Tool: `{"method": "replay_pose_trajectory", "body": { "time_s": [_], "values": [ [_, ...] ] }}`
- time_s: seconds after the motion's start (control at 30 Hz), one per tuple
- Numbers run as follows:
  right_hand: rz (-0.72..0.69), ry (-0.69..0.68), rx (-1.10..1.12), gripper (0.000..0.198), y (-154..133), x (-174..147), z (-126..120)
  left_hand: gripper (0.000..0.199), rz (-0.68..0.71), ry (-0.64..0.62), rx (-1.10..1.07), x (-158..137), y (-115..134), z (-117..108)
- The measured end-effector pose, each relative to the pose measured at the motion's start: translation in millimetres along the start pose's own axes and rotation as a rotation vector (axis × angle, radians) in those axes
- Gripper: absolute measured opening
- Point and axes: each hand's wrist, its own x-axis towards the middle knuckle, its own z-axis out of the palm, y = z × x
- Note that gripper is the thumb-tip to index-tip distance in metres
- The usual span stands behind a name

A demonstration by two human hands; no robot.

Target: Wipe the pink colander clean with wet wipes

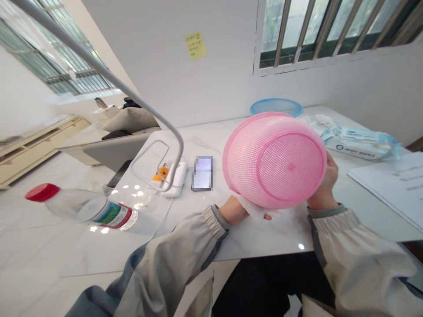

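A pink plastic mesh basket (287,165) is held tilted above the table, its round base facing me. At its right side my right hand (327,182) grips it, the fingers partly hidden behind the wall. My left hand (235,210) is at the lower left rim, holding a white wipe (259,210) against the basket. The wipe covers most of the left fingers, and one fingertip shows below the basket. Behind the basket, a blue round basket (276,107) is partly hidden.
A pack of wipes (361,143) and paper sheets (393,185) lie on the right. On the left are a phone (202,174), a white lamp base (175,180) with its curved arm (178,141) and cable, and a large red-capped bottle (89,209). A barred window (317,31) is behind.
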Motion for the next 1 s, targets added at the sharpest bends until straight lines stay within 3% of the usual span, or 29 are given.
{"method": "replay_pose_trajectory", "body": {
  "time_s": [0.37, 0.7, 0.87, 1.0],
  "values": [
    [0.053, 0.110, 0.149, 0.028, 7, -29, 18, 0.074, 0.047, -0.058, -0.014, 1, 0, -2],
    [0.132, 0.019, 0.098, 0.013, 27, -24, 19, 0.057, 0.074, -0.020, -0.096, 4, 7, -3],
    [0.160, -0.165, -0.044, 0.011, -5, -2, 5, 0.054, 0.035, -0.009, -0.102, 5, 8, -8],
    [0.083, -0.202, -0.181, 0.021, -49, 19, -18, 0.045, -0.094, -0.060, -0.069, 2, 10, -11]
  ]
}}
